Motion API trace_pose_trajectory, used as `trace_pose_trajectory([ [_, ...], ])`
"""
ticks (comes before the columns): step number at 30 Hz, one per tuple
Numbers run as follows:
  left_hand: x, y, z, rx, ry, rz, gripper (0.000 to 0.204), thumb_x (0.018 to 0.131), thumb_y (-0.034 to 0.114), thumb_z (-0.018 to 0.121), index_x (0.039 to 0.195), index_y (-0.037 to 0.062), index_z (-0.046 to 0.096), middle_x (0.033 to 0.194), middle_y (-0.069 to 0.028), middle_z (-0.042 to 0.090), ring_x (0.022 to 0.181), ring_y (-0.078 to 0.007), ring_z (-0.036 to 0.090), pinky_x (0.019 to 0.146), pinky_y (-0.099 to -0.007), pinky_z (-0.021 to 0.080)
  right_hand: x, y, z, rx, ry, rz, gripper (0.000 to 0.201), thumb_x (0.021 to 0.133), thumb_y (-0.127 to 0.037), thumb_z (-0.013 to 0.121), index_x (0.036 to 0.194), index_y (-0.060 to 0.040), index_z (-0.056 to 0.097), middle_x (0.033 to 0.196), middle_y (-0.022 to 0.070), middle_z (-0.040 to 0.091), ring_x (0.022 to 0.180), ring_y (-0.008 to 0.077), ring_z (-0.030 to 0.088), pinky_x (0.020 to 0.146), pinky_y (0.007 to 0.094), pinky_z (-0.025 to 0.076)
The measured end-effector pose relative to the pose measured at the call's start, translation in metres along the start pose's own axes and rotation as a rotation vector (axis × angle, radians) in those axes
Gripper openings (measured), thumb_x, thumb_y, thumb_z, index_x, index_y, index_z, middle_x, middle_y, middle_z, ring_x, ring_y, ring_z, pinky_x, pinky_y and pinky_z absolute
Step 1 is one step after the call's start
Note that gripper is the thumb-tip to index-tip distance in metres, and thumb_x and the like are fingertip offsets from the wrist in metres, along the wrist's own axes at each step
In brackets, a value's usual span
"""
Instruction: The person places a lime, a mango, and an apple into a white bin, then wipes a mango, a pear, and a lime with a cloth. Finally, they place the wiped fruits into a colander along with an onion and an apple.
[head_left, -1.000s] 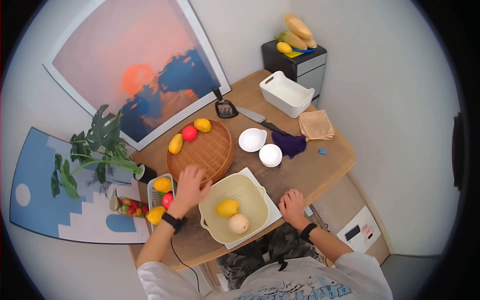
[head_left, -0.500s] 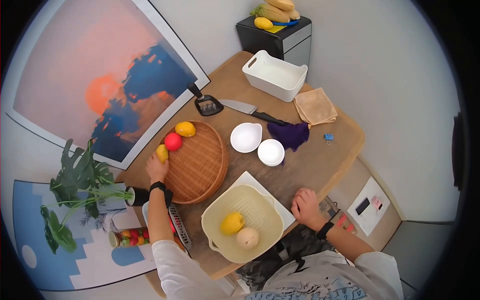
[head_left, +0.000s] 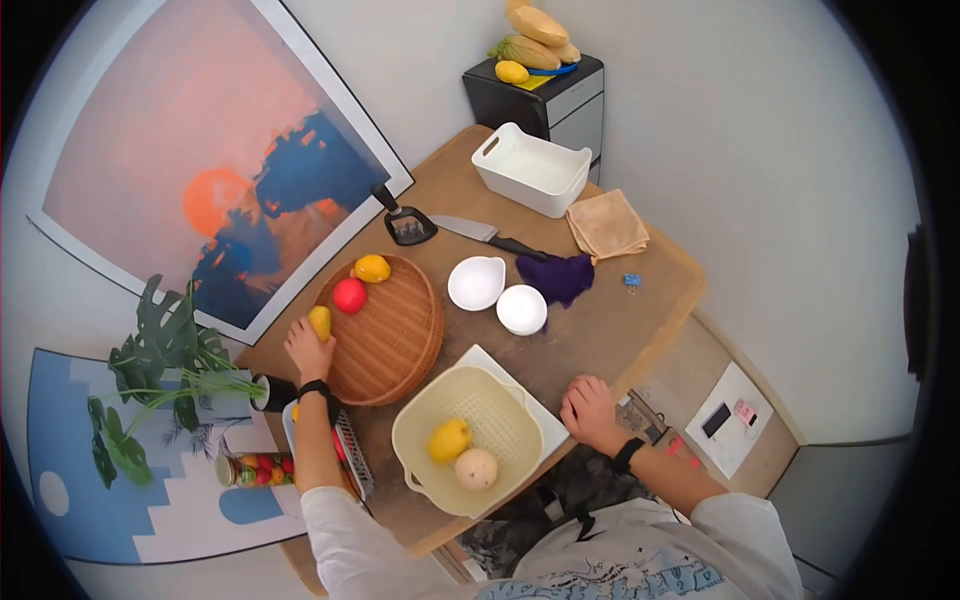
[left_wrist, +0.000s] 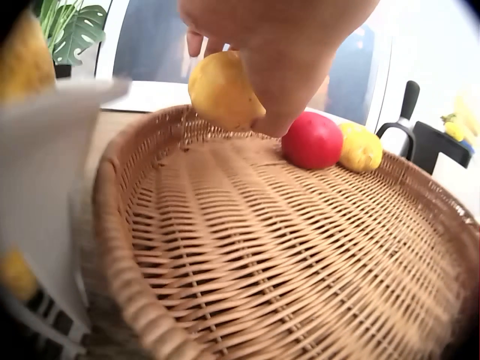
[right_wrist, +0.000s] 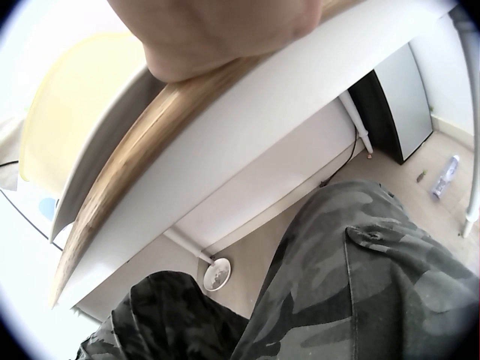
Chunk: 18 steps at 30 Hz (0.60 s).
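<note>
In the head view my left hand [head_left: 310, 350] is at the left rim of the round wicker basket [head_left: 390, 335]. It grips a yellow mango [left_wrist: 221, 90], thumb on the near side and fingertips behind. Beside it in the basket lie a red round fruit [left_wrist: 313, 140] and another yellow fruit [left_wrist: 361, 148]. My right hand [head_left: 592, 408] rests on the table's front edge, fingers loosely bent and holding nothing. Between the hands, a cream colander [head_left: 515, 410] contains a yellow fruit [head_left: 450, 439] and a pale round fruit [head_left: 476, 468]. A white board [head_left: 548, 425] lies under it.
A grey crate [head_left: 352, 455] of fruit stands under my left forearm, near a potted plant [head_left: 270, 392]. Farther back are white bowls [head_left: 477, 284], a knife [head_left: 465, 228], a black-handled tool [head_left: 410, 226], a purple cloth [head_left: 560, 279], a tan cloth [head_left: 608, 225] and a white bin [head_left: 530, 170].
My left hand has moved from above the basket's near edge to its left rim and taken hold of the mango there. My right hand stays on the table edge. The head view has shifted.
</note>
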<state>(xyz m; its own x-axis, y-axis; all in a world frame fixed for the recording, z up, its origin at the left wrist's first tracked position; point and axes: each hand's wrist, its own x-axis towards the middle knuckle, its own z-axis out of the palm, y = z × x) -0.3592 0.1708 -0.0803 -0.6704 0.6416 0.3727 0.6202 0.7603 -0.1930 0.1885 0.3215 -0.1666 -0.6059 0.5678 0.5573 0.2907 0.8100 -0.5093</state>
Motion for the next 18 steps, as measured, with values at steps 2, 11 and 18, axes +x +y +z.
trace_pose_trajectory([
  [2,-0.007,-0.005,-0.023,-0.116,0.051,0.058,0.061,0.073,0.033,0.086,0.119,0.0071,0.057,0.112,-0.0149,0.062,0.109,-0.0377,0.063,0.089,-0.0521,0.05,-0.001,0.0,0.001,-0.002,0.013,-0.006,0.01,0.081,-0.011,0.068,0.087,-0.0058,0.063,0.099,0.0119,0.062,0.102,0.0337,0.06,0.086,0.0453,0.047],
  [11,-0.108,0.12,-0.196,-0.666,-0.16,0.524,0.059,0.083,0.03,0.084,0.128,-0.0003,0.06,0.116,-0.0219,0.069,0.106,-0.0403,0.069,0.092,-0.0469,0.055,-0.001,0.003,0.005,0.003,0.0,-0.022,0.011,0.084,-0.013,0.067,0.088,-0.0045,0.062,0.098,0.0128,0.061,0.102,0.0347,0.058,0.088,0.0455,0.047],
  [18,-0.143,0.149,-0.186,-0.905,-0.435,0.586,0.043,0.094,0.029,0.074,0.123,-0.0013,0.064,0.115,-0.0218,0.069,0.108,-0.0375,0.067,0.094,-0.0447,0.053,-0.002,0.003,0.004,-0.017,-0.034,0.001,0.011,0.085,-0.014,0.068,0.089,-0.0047,0.063,0.099,0.0129,0.062,0.104,0.0348,0.058,0.088,0.0457,0.047],
])
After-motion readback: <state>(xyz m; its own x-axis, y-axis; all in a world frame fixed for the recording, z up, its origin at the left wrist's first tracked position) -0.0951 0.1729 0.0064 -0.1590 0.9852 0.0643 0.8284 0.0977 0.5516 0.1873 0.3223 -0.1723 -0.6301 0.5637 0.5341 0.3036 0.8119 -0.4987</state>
